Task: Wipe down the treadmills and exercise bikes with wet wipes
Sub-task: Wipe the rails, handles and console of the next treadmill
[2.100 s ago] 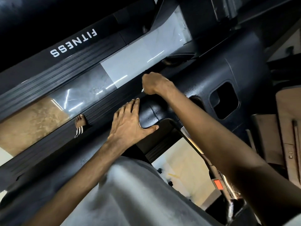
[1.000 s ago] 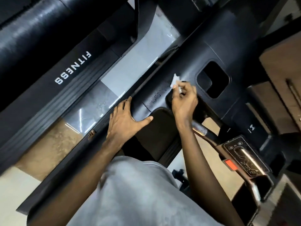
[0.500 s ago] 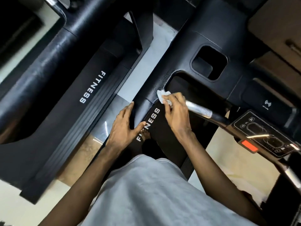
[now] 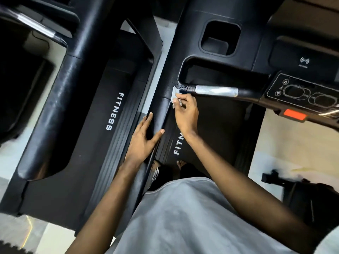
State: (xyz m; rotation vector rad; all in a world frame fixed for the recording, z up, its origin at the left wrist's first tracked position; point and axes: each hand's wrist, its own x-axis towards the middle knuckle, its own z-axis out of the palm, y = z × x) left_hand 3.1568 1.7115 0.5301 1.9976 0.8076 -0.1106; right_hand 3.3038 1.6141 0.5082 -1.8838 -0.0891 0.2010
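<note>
Little of the job is looking finished: the right hand (image 4: 186,114) is working a crumpled wet wipe (image 4: 174,95) against the black treadmill arm (image 4: 170,70), just left of the silver grip sensor (image 4: 216,90). Only a speckle of moisture beside that sensor's left end is suggesting a wiped patch. Judging from this, the sensor itself, the control panel (image 4: 302,94) to its right and the neighbouring treadmill (image 4: 102,125) far to its left are waiting their turn, and no exercise bike is showing. The right hand's fingers (image 4: 180,100) are curling in and pinching the wipe against the thumb, the forearm reaching up from the lower right. Below and left of the sensor, the left hand (image 4: 143,142) is lying flat on the treadmill arm, its fingers (image 4: 147,121) straight, thumb spread wide, holding nothing, seemingly bracing.
</note>
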